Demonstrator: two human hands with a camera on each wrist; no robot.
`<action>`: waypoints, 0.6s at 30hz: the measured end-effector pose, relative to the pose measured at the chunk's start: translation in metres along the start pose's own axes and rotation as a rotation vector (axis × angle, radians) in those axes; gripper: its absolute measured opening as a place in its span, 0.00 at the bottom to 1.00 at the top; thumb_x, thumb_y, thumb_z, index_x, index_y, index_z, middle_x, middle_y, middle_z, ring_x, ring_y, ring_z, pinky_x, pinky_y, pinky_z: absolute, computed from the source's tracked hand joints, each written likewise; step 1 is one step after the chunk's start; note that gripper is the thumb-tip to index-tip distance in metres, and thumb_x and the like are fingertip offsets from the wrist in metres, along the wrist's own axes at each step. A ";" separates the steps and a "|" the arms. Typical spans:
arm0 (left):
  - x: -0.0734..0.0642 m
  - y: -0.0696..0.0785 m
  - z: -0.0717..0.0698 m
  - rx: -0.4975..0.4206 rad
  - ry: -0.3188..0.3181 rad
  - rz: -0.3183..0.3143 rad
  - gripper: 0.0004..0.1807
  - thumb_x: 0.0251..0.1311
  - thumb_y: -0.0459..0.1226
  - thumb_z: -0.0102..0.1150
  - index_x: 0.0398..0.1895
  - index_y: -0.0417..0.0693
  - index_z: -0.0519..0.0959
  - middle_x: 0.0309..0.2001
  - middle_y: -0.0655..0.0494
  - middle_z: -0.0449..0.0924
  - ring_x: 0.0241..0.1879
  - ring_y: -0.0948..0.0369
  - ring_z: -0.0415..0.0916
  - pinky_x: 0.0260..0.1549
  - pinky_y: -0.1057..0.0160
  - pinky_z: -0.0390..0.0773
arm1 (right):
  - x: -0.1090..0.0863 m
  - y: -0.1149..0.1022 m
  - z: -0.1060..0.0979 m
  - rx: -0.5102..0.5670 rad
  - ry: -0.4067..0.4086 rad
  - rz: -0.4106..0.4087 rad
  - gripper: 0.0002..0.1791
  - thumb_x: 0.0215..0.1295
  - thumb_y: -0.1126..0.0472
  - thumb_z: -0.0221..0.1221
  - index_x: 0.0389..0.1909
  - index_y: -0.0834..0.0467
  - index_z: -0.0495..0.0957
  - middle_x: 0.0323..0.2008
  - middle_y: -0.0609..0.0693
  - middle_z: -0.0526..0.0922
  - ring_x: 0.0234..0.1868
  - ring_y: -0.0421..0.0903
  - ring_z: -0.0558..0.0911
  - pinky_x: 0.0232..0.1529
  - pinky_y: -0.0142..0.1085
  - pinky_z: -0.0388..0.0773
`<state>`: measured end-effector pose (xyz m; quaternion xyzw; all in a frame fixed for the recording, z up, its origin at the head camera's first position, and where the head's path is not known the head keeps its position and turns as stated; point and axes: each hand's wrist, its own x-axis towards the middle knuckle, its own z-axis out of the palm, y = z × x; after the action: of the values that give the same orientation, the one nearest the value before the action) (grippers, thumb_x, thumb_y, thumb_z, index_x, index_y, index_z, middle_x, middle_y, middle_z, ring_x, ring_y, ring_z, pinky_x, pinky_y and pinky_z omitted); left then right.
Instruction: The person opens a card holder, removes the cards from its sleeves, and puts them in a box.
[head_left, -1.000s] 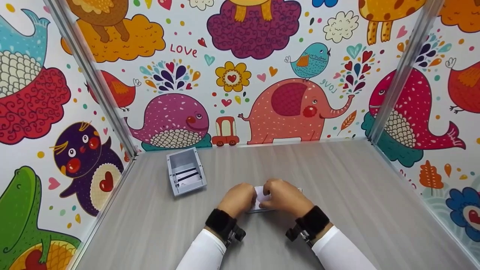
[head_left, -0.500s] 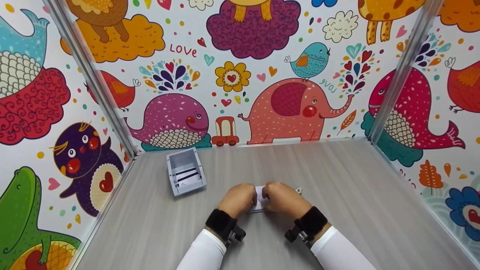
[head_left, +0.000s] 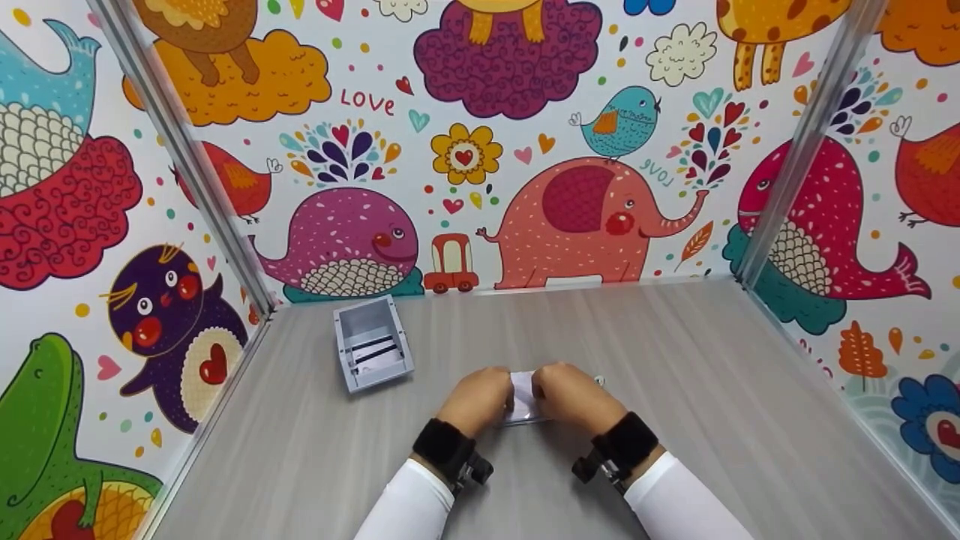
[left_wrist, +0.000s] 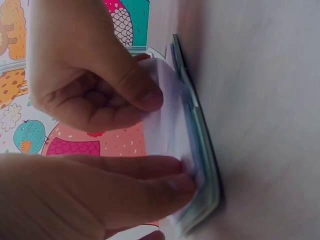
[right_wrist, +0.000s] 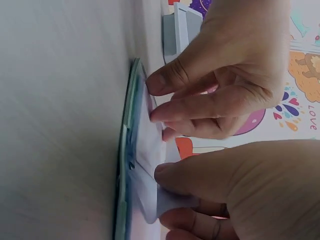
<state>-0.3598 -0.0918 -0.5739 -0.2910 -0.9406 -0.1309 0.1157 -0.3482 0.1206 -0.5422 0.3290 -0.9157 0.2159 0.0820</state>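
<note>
A small flat booklet [left_wrist: 207,170] with greenish edges lies on the table in front of the person. A thin, whitish, translucent sheet [head_left: 523,395] covers its top and lifts partly off it. The left hand [head_left: 478,399] holds the booklet's left end, its thumb and fingers bearing on the sheet there. With curled fingers the right hand [head_left: 577,395] pinches a raised part of the sheet, which bends up in the right wrist view. That hand hides most of the booklet's right end. A small pale piece [head_left: 599,381] peeks out beyond it.
A grey open box [head_left: 373,343] stands at the back left of the table [head_left: 675,360], with pale flat pieces and dark bars inside. Patterned panels [head_left: 465,210] in metal frames close off the back and both sides.
The right hand shifts slightly over the booklet, and its thumb no longer lies extended across the sheet. More of the sheet shows between the hands. The left hand stays nearly still.
</note>
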 end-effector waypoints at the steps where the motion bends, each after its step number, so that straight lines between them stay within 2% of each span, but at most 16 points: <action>1: -0.002 0.005 -0.007 0.006 -0.005 -0.001 0.10 0.47 0.29 0.79 0.24 0.50 0.85 0.29 0.55 0.87 0.27 0.57 0.79 0.30 0.50 0.83 | 0.000 0.001 -0.001 0.005 0.003 0.005 0.14 0.53 0.76 0.68 0.18 0.58 0.79 0.20 0.38 0.68 0.23 0.38 0.63 0.24 0.33 0.60; 3: -0.005 0.017 -0.024 0.009 -0.041 -0.023 0.09 0.49 0.27 0.79 0.25 0.48 0.88 0.30 0.54 0.89 0.28 0.56 0.82 0.32 0.55 0.84 | -0.001 0.002 -0.004 0.011 0.003 0.021 0.14 0.53 0.77 0.68 0.18 0.57 0.78 0.20 0.37 0.67 0.23 0.38 0.63 0.25 0.33 0.60; 7: -0.007 0.025 -0.037 0.028 -0.076 -0.050 0.08 0.51 0.27 0.79 0.26 0.49 0.91 0.32 0.55 0.90 0.29 0.58 0.81 0.33 0.58 0.84 | -0.001 0.005 -0.009 0.015 -0.010 0.073 0.16 0.55 0.75 0.67 0.17 0.54 0.75 0.20 0.37 0.65 0.23 0.38 0.62 0.25 0.33 0.58; 12: -0.005 0.025 -0.035 0.040 -0.080 -0.057 0.08 0.51 0.27 0.80 0.26 0.49 0.90 0.31 0.55 0.90 0.27 0.59 0.78 0.31 0.58 0.82 | 0.001 0.010 -0.013 0.012 -0.009 0.115 0.16 0.55 0.76 0.67 0.18 0.54 0.75 0.20 0.38 0.67 0.23 0.39 0.64 0.25 0.33 0.60; 18: -0.004 0.023 -0.030 0.039 -0.073 -0.063 0.08 0.50 0.28 0.80 0.24 0.48 0.90 0.31 0.54 0.89 0.26 0.60 0.76 0.30 0.58 0.82 | 0.002 0.014 -0.016 0.003 -0.007 0.205 0.08 0.55 0.75 0.71 0.25 0.60 0.84 0.23 0.47 0.83 0.26 0.43 0.75 0.32 0.42 0.80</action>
<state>-0.3387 -0.0849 -0.5428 -0.2634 -0.9553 -0.1054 0.0827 -0.3589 0.1361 -0.5323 0.2345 -0.9444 0.2236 0.0559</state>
